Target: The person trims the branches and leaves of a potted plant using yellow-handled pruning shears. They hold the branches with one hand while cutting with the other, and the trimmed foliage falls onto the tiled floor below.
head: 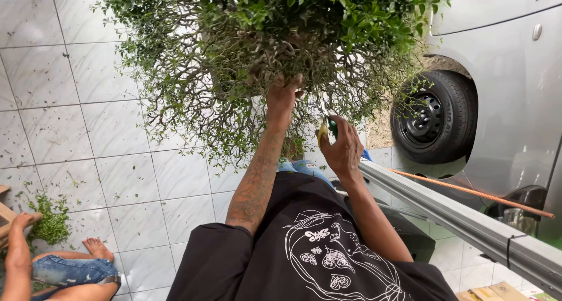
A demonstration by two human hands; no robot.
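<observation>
Clippings (51, 222) were scattered on the floor (134, 178), while the bush (263, 38) was gripped by the left hand (283, 97) and shears (325, 127) clasped by the right hand (342, 152), untrimmed twigs remaining.

Soft, even daylight is filling the scene, casting only faint shadows on the pale floor tiles (117, 160). The car's silver body (515, 73) is showing mild sheen (no harsh glare). Focus is holding sharp; straight lines are bowing slightly toward the edges.
</observation>
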